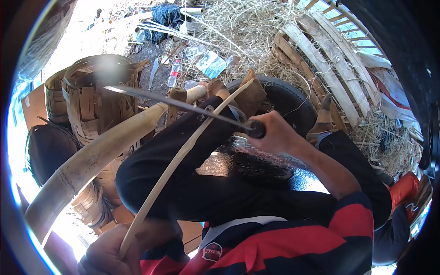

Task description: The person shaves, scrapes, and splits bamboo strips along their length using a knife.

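My left hand (112,250), at the lower left, is closed around the near end of a long pale bamboo strip (167,176). The strip slants up and away across my dark trousers to a wooden block (252,94). Near the middle, my right hand (275,133) grips the black handle of a long knife (183,106), its thin blade reaching to the upper left. Blade and strip cross in view; I cannot tell whether they touch. On my left, a thick bamboo pole (98,153) runs from the lower left toward my foot.
Woven baskets (98,103) stand beyond the pole on the left. Ahead lie a plastic bottle (174,73), a dark tyre (291,103) and loose straw (247,27). Wooden slats (332,64) lean at the upper right. Something shiny red (404,189) shows at the right edge.
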Available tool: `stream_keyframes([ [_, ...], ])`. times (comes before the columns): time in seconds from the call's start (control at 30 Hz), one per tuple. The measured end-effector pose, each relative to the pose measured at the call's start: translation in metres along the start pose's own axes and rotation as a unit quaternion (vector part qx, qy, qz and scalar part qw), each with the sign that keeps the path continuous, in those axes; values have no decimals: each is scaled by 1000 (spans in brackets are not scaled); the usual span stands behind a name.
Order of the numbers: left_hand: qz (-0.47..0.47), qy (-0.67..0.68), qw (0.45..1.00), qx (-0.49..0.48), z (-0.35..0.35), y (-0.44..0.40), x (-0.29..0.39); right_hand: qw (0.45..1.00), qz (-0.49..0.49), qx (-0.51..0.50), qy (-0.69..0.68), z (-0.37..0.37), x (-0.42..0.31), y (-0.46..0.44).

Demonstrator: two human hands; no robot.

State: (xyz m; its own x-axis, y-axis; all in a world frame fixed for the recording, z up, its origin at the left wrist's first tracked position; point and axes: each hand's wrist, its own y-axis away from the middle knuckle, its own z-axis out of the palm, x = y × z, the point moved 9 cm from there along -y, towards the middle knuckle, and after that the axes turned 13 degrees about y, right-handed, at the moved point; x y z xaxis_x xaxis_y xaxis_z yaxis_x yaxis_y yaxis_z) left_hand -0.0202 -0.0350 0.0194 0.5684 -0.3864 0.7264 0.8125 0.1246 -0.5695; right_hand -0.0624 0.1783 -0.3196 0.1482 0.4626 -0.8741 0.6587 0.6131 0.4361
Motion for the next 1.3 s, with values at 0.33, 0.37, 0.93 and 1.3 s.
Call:
stream_keyframes([
  [0.33,17,10,1000,5,8,4,-5,950,205,69,227,-28,184,-13],
  [0.37,17,11,1000,3,9,2,-5,946,203,66,242,-31,181,-14],
  [0.93,9,-4,1000,0,13,-15,-14,998,64,11,27,8,102,-31],
  [1.3,-3,1,1000,1,16,-27,-20,996,-74,44,19,-20,-55,-2],
])
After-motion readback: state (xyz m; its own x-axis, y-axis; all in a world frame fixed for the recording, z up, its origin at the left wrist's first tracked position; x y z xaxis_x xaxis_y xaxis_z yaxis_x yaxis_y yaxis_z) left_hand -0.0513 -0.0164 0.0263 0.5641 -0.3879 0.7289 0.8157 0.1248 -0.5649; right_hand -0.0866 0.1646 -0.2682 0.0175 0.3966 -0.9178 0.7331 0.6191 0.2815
